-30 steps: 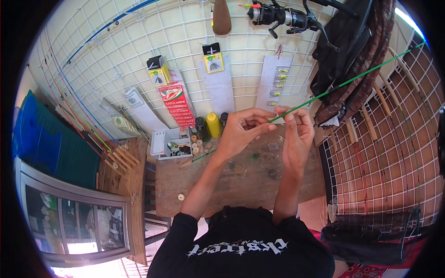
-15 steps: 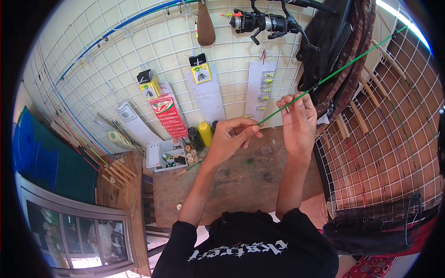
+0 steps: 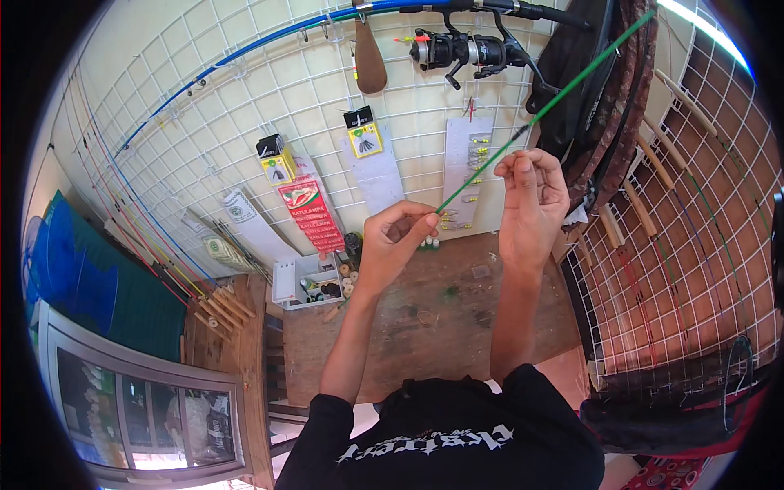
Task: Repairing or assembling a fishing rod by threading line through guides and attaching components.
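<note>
A slim green fishing rod blank (image 3: 563,95) slants from lower left to upper right, with a dark band (image 3: 520,132) around it partway up. My left hand (image 3: 394,249) pinches the rod between thumb and forefinger, low on its visible length. Just right of the rod is my right hand (image 3: 532,196), palm turned toward me, thumb and fingertips pressed together. Whatever those fingertips hold, perhaps something very thin, is too small to make out. They appear slightly apart from the rod.
Below the hands stands a wooden table (image 3: 408,343) with a white compartment box (image 3: 286,282) of spools and small items. A white wire grid (image 3: 245,106) carries a spinning reel (image 3: 469,53), a blue rod and hook packets. Wooden-handled rods (image 3: 641,208) hang at right; a glass-fronted cabinet (image 3: 139,400) is at lower left.
My right fingertips have moved off the rod to its right. The rod stands steeper, and its dark band has shifted left and up. The whole view has shifted slightly.
</note>
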The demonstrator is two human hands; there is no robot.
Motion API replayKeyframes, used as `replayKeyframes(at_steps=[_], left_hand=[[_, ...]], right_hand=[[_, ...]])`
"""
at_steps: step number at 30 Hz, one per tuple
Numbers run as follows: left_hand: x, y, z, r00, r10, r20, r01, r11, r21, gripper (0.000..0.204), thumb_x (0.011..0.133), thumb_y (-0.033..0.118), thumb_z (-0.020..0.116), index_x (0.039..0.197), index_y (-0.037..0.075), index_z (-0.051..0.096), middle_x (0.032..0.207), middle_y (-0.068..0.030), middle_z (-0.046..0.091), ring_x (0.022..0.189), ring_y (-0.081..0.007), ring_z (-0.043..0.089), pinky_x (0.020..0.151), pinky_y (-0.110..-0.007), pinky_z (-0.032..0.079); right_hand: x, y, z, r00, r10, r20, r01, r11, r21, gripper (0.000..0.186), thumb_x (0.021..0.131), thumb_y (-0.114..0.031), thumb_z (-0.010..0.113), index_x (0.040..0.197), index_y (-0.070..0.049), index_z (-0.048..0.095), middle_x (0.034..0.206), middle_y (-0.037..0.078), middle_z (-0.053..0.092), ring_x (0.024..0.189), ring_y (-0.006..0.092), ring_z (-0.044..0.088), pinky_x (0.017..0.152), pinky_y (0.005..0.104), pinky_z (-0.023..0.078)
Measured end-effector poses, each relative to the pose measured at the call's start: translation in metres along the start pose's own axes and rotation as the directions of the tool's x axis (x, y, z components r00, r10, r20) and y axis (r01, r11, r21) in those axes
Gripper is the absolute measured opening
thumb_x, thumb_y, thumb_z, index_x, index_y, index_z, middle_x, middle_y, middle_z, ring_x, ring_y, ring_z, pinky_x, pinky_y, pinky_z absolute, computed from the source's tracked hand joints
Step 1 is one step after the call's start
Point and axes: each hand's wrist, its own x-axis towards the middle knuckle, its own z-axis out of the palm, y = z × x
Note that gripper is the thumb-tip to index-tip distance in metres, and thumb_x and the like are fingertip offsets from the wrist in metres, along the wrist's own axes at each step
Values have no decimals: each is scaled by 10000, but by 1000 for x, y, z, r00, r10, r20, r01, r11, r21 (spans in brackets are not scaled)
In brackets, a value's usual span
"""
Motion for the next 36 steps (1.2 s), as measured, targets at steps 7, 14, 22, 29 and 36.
replayKeyframes(at_steps=[7, 14, 22, 29, 36], left_hand=[[3, 1, -3, 999, -35, 11, 35, 999, -5, 216, 917, 185, 580, 972, -15, 642, 686, -24, 598, 535, -30, 424, 484, -179, 303], [3, 0, -2, 999, -22, 42, 22, 1000, -14, 233, 935, 181, 541, 969, -30, 631, 676, -39, 592, 496, -39, 390, 460, -180, 279], [4, -1, -2, 997, -46, 58, 46, 999, -1, 221, 945, 174, 532, 983, -13, 643, 667, -31, 604, 496, -30, 388, 448, -185, 285], [5, -2, -2, 997, -38, 66, 39, 999, -6, 215, 944, 162, 528, 987, -12, 646, 670, -35, 608, 487, -29, 385, 442, -185, 284], [5, -4, -2, 996, -63, 70, 64, 998, -2, 218, 943, 162, 528, 983, -17, 647, 681, -44, 617, 473, -30, 391, 435, -181, 296]], right_hand=[[7, -4, 18, 987, -97, -129, 87, 993, -79, 212, 810, 0, 677, 986, 25, 562, 856, 147, 676, 749, 164, 643, 732, 254, 476], [7, 0, 23, 984, -70, -166, 69, 998, -12, 231, 780, -9, 714, 938, 10, 548, 830, 170, 681, 731, 164, 649, 738, 267, 473], [6, 4, 24, 970, -56, -237, 77, 994, 78, 226, 787, -15, 710, 940, 9, 546, 853, 171, 675, 748, 166, 629, 752, 269, 463], [7, 5, 26, 961, -71, -268, 108, 986, 125, 205, 794, -3, 697, 938, 15, 553, 853, 162, 668, 748, 166, 608, 759, 282, 468], [8, 7, 24, 957, -75, -280, 124, 979, 162, 210, 792, -3, 698, 941, 12, 551, 866, 159, 666, 788, 168, 604, 781, 290, 467]])
